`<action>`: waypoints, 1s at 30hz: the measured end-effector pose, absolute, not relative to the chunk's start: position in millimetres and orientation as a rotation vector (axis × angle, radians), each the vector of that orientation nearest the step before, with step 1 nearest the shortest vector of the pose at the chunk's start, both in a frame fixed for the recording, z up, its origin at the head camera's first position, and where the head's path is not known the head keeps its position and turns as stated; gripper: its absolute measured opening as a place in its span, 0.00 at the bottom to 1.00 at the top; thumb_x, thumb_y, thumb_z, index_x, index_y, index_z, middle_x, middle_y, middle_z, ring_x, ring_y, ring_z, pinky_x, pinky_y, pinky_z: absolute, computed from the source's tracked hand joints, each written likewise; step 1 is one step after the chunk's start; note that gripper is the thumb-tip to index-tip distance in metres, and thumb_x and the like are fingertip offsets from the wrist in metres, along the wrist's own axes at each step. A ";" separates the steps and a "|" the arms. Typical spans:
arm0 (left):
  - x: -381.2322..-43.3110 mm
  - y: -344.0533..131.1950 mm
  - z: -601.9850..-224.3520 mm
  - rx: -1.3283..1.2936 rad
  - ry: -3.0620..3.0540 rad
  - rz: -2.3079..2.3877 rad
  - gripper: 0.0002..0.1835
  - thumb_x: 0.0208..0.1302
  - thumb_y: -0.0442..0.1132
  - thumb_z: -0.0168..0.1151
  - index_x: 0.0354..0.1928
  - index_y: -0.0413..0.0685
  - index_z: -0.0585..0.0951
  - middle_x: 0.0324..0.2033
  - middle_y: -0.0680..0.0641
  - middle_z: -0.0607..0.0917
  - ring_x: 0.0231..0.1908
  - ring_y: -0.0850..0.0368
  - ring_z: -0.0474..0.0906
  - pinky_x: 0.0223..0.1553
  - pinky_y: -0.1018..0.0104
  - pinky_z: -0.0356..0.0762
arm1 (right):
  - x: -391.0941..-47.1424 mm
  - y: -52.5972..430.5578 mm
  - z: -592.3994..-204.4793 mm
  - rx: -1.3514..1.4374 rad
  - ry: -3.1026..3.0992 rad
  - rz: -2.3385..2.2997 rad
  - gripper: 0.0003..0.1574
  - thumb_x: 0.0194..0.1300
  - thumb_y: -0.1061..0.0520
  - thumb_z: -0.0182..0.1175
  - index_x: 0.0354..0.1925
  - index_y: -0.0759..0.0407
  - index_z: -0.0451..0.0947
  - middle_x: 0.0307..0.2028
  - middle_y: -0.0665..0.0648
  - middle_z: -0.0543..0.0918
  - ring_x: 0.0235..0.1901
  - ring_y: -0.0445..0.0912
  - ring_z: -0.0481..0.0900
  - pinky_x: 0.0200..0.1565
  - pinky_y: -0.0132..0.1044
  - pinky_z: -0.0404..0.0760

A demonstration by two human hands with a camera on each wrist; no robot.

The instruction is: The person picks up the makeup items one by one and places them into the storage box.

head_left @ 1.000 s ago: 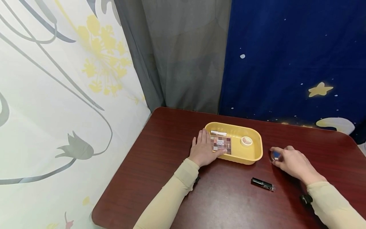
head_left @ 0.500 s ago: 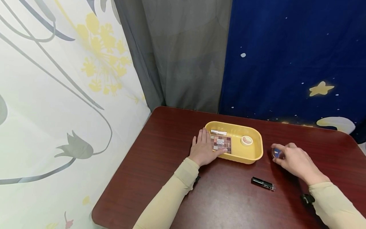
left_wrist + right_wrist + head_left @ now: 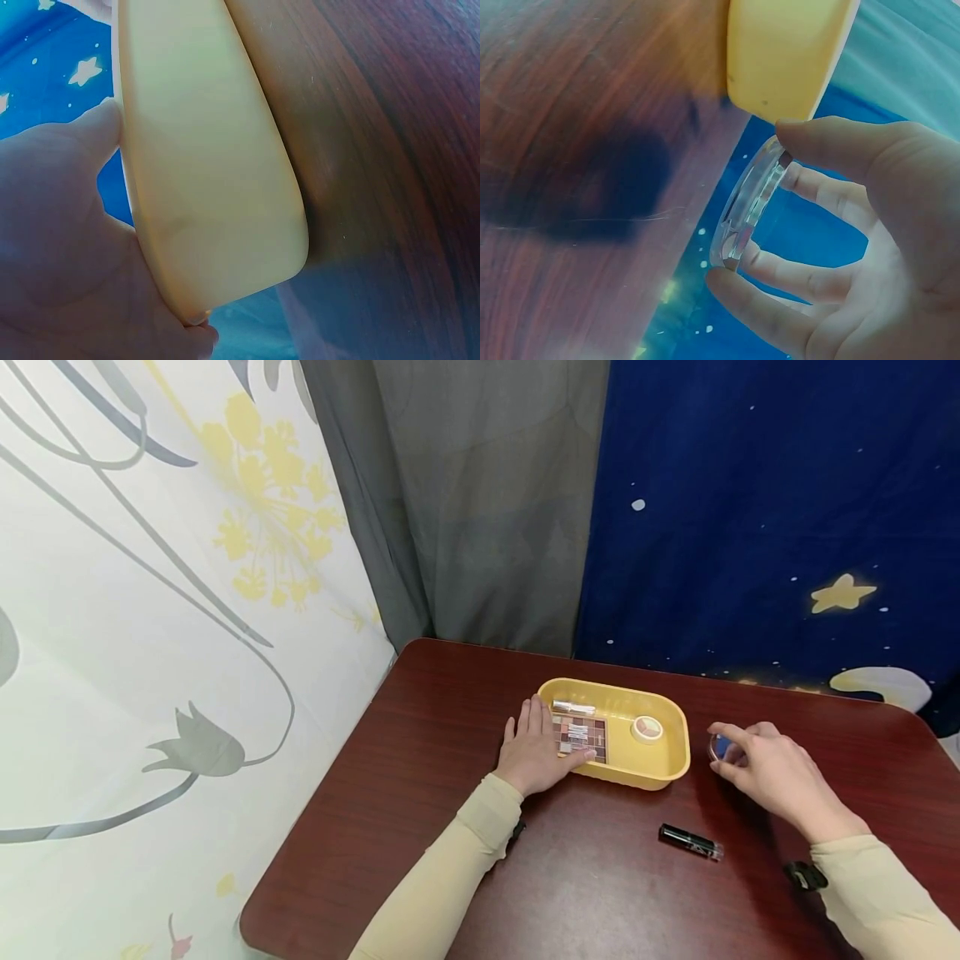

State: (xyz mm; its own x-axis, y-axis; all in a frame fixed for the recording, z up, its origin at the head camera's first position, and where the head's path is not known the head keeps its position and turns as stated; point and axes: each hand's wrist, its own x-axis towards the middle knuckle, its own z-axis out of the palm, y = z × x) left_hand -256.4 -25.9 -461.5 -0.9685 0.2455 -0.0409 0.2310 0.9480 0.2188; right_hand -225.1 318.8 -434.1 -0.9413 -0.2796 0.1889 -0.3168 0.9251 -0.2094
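Observation:
In the head view my left hand (image 3: 531, 752) rests against the left end of a yellow tray (image 3: 660, 781), fingers straight along that end and thumb over the front rim. The left wrist view shows the tray's smooth outer wall (image 3: 210, 172) beside this hand. Right of the tray, my right hand (image 3: 780, 777) pinches a round, flat, clear-edged compact (image 3: 746, 206) by its rim between thumb and fingers. Blue shows on its face in the head view. Inside the tray lie a checkered eyeshadow palette (image 3: 588, 739), a silver-and-clear tube (image 3: 573, 708) and a round three-colour pan (image 3: 647, 729).
A black capped tube (image 3: 690, 842) lies on the dark red table (image 3: 600, 877), in front of the tray and left of the right forearm. Behind the table hang a grey curtain (image 3: 495, 510) and a blue starry one (image 3: 750, 527). White patterned cloth (image 3: 112, 652) borders the left side.
My right hand has shifted slightly up and away with the compact, whose face has tilted. The left hand and the tray stay where they were.

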 end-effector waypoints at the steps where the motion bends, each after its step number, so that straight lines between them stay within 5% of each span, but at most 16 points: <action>1: -256.4 -25.9 -461.8 0.370 3.031 0.329 0.62 0.61 0.81 0.42 0.79 0.39 0.46 0.79 0.40 0.41 0.78 0.46 0.35 0.73 0.44 0.44 | -225.1 318.1 -433.2 0.463 -2.912 0.358 0.33 0.59 0.50 0.73 0.61 0.55 0.76 0.37 0.59 0.80 0.44 0.59 0.77 0.33 0.59 0.79; 30: -257.6 -26.0 -463.6 0.369 3.032 0.367 0.62 0.61 0.81 0.43 0.79 0.38 0.47 0.79 0.40 0.40 0.78 0.47 0.35 0.74 0.45 0.42 | -233.2 273.8 -413.3 0.566 -2.840 0.384 0.33 0.60 0.52 0.72 0.62 0.56 0.77 0.38 0.57 0.80 0.40 0.54 0.76 0.32 0.52 0.78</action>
